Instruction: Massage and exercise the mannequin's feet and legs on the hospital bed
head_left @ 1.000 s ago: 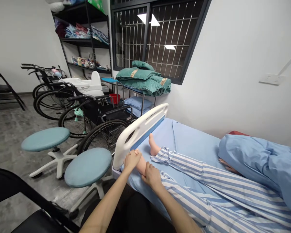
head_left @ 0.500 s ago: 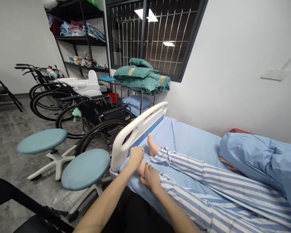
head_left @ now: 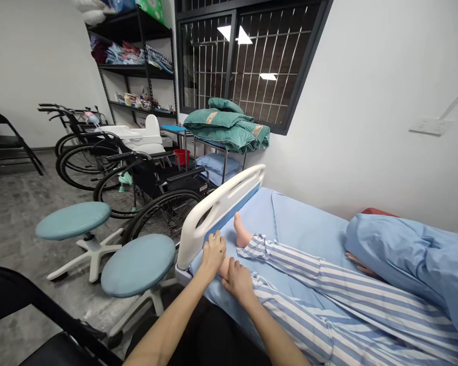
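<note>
My left hand (head_left: 214, 252) is wrapped over the toe end of the nearer foot (head_left: 224, 266), its fingers pointing toward the footboard. Most of that foot is hidden beneath my hands. My right hand (head_left: 238, 279) grips the ankle just above it, by the cuff of the blue-and-white striped trousers (head_left: 295, 259). The farther foot (head_left: 243, 236) rests bare on the light blue sheet (head_left: 301, 208), toes up, untouched. A blue quilt (head_left: 400, 254) covers the upper part of the lying figure, and a hand (head_left: 362, 265) shows at its edge.
The white footboard (head_left: 194, 218) rises just beyond my left hand. Two round stools (head_left: 138, 264) stand left of the bed, with wheelchairs (head_left: 164, 203) behind. A black folding chair (head_left: 57, 325) is at lower left. Green folded quilts (head_left: 229, 129) lie on a stand beneath the window.
My left hand has gone from a bent, fist-like hold to fingers laid forward over the foot. My right hand stays on the ankle. The view has tilted up slightly.
</note>
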Demonstrator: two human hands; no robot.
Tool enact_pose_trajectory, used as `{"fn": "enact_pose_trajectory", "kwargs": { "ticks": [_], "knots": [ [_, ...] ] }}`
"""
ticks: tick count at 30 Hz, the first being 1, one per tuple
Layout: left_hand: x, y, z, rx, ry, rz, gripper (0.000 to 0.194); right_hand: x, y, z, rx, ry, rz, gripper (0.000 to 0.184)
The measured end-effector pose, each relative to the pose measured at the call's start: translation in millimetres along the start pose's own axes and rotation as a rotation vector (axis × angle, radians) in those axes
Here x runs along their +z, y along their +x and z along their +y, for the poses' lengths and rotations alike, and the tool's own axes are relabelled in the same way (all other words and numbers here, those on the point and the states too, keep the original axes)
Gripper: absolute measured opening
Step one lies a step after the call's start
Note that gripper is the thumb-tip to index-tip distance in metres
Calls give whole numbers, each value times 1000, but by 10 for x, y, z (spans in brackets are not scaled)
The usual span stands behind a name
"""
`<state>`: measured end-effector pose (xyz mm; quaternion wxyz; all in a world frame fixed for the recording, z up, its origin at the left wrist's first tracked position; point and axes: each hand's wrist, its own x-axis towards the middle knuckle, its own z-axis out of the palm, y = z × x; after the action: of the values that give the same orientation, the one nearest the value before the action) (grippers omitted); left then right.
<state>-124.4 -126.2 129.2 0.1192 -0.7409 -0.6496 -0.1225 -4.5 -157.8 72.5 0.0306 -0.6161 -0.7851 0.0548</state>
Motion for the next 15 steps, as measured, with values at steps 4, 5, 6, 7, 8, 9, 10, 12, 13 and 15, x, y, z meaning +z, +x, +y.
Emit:
{"fn": "enact_pose_trajectory", "kwargs": {
  "ticks": [4, 5, 6, 7, 8, 9, 10, 12, 13, 15],
  "knots": [
    [63, -78, -4, -88, -58, 29, 42, -14, -5, -3, 5, -13, -10, 45],
    [80, -100, -7, -129, -89, 29, 43, -18, -7, -5, 4, -15, -7, 45],
    [95, -123, -11, -179, -125, 27, 45, -22, -9, -7, 1, -16, -2, 45],
    [107, -145, -15, -230, -165, 20, 48, -25, -13, -9, 0, -16, 2, 44],
    [114, -165, -20, -282, -207, 7, 50, -29, -16, -11, -2, -17, 5, 44],
    [116, -181, -26, -330, -251, -10, 53, -32, -20, -13, -2, -19, 7, 43],
    [112, -194, -34, -373, -295, -30, 54, -35, -23, -15, -1, -21, 8, 43],
    [89, -200, -53, -445, -371, -81, 55, -37, -28, -18, 2, -22, 11, 43],
    [71, -193, -64, -478, -397, -113, 54, -36, -28, -18, 3, -21, 13, 42],
    [23, -160, -87, -543, -415, -171, 53, -25, -25, -15, 5, -17, 20, 42]
  ]
}}
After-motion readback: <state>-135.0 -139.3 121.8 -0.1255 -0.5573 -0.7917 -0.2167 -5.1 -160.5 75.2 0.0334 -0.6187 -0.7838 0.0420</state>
